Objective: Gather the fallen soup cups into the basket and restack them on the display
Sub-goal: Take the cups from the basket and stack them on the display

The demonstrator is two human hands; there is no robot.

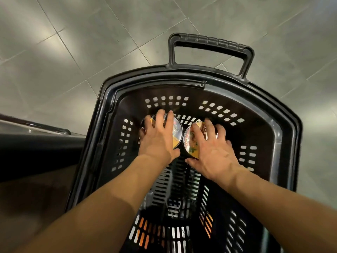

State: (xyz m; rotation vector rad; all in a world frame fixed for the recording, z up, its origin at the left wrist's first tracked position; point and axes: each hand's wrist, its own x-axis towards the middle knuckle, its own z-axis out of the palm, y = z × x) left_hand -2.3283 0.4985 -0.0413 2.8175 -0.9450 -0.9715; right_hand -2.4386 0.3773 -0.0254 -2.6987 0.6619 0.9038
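A black plastic basket (284, 128) with slotted walls and a raised pull handle (209, 41) stands on the floor below me. Two soup cups sit side by side at its far end, lids up. My left hand (158, 137) lies over the left soup cup (177, 132), fingers curled round its far rim and thumb at its near edge. My right hand (213, 148) covers the right soup cup (189, 141) the same way, thumb under its near rim. Both lids show yellow and printed pictures; most of each cup is hidden by my hands.
Grey floor tiles (91, 42) surround the basket. A dark low ledge or shelf base (36, 143) runs along the left, close to the basket's left rim. Something orange shows through the slots (144, 229) of the basket's near wall.
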